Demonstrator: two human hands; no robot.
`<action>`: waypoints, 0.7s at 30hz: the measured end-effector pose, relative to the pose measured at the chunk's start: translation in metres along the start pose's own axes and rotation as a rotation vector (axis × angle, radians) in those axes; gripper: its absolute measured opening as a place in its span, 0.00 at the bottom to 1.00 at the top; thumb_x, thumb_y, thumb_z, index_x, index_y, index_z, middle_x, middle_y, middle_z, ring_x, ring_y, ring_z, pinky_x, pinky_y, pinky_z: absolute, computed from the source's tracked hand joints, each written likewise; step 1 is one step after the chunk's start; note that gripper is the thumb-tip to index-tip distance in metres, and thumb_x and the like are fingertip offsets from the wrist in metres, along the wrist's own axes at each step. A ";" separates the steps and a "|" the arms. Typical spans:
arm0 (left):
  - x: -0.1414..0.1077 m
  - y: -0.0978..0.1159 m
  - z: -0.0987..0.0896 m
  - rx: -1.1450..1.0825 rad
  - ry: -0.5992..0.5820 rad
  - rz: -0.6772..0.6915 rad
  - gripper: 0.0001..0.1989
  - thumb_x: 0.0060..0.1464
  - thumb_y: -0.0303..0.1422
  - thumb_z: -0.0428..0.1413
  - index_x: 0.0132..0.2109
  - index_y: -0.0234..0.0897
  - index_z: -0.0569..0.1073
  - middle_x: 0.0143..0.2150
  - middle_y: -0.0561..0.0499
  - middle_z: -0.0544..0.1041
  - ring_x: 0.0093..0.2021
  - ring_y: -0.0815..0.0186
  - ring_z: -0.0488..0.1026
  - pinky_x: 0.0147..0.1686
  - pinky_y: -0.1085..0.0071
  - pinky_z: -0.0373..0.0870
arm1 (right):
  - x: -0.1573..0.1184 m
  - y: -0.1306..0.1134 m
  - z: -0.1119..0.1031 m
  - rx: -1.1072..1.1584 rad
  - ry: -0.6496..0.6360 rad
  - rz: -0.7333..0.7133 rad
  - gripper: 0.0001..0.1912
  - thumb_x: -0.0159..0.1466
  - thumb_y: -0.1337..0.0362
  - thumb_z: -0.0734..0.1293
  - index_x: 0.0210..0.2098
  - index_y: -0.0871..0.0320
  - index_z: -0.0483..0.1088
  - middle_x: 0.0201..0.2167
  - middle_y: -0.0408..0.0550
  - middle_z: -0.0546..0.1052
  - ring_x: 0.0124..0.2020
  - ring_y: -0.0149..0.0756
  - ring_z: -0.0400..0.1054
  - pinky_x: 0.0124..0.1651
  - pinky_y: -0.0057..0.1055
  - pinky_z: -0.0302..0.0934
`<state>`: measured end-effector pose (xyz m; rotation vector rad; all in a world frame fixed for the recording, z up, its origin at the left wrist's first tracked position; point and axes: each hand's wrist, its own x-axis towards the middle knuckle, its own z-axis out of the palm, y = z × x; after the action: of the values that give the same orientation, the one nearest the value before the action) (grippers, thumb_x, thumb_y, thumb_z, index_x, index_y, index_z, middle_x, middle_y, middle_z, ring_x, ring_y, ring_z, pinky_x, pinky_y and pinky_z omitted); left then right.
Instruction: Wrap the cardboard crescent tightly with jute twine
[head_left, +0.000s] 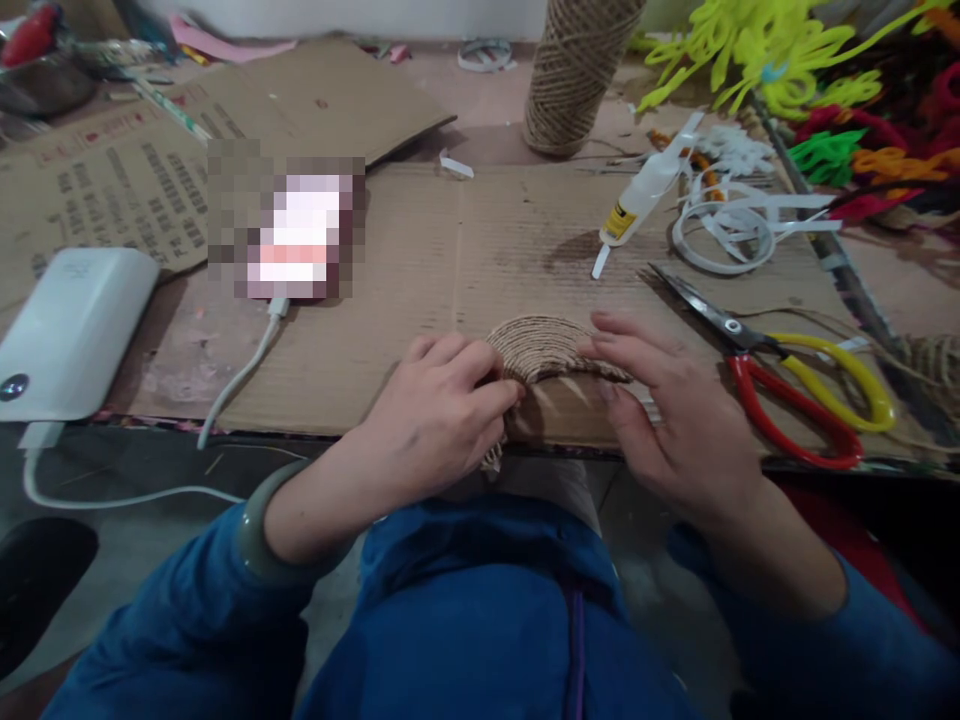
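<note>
A curved, ridged piece made of rows of brown twine (546, 343) lies on the cardboard near the table's front edge. My left hand (454, 410) grips its left end, with fingers and thumb pinched together. Some twine hangs just below those fingers. At the right end is my right hand (667, 410), its thumb and fingers apart, the fingertips at or touching the piece. Scissors with red and yellow handles (757, 350) lie open to the right of that hand. A glue bottle with a yellow label (641, 200) lies beyond the piece.
A large twine spool (577, 75) stands at the back. White strips (724, 235) and bright fuzzy stems (750, 50) are at the right. On the left are a pixelated phone (300, 235), a white power bank (79, 330) with cables, and printed cardboard (322, 100).
</note>
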<state>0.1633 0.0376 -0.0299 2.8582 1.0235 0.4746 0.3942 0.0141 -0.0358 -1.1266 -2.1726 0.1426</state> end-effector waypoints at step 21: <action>-0.003 -0.001 0.006 -0.038 0.079 0.005 0.11 0.59 0.28 0.52 0.42 0.39 0.78 0.41 0.47 0.77 0.40 0.59 0.70 0.39 0.60 0.63 | 0.001 -0.015 0.023 0.238 -0.085 0.084 0.29 0.67 0.74 0.56 0.65 0.51 0.52 0.62 0.53 0.68 0.55 0.39 0.72 0.48 0.34 0.74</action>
<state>0.1624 0.0365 -0.0360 2.8303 1.0084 0.6044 0.3697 0.0101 -0.0471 -1.0913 -2.1163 0.4813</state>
